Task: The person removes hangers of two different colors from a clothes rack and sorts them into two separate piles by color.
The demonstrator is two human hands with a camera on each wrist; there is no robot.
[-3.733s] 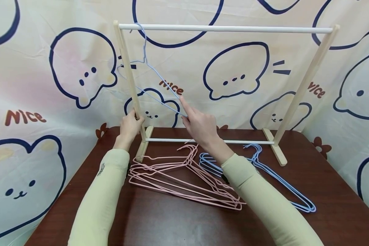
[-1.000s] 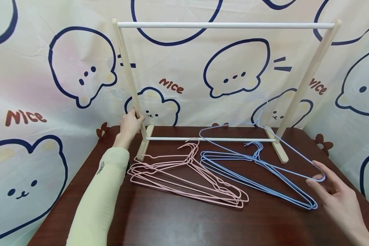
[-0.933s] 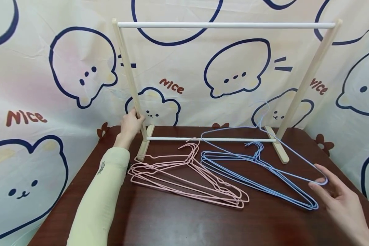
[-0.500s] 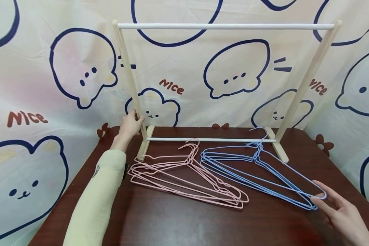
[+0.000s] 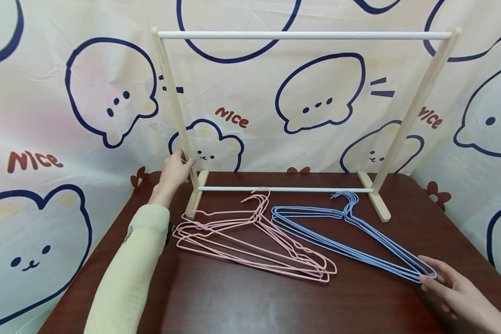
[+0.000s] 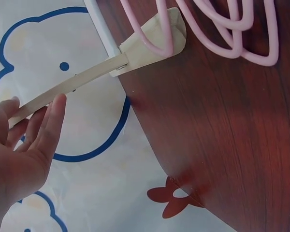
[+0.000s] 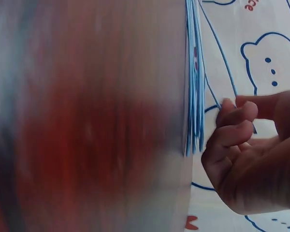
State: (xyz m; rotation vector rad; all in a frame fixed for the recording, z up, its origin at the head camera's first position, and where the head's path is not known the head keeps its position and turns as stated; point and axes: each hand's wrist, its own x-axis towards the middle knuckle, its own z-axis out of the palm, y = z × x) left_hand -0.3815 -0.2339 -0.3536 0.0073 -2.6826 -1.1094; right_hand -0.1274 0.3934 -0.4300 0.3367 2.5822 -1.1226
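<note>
My left hand grips the left wooden post of a small clothes rack. In the left wrist view the thumb and fingers lie on either side of that post. At the right my right hand pinches the lower right corner of a blue clothes hanger. This hanger lies over a stack of several blue hangers; the right wrist view shows its corner apart from the stack. Several pink hangers lie overlapping to the left of the blue ones.
The rack has a white top bar with nothing hung on it and a white lower bar. Its right foot stands on the dark brown table. A cartoon-printed cloth hangs behind.
The blue hanger has gone from the top bar's left end to the right, then down onto the blue stack, with my right hand on its corner. My left hand stays on the post.
</note>
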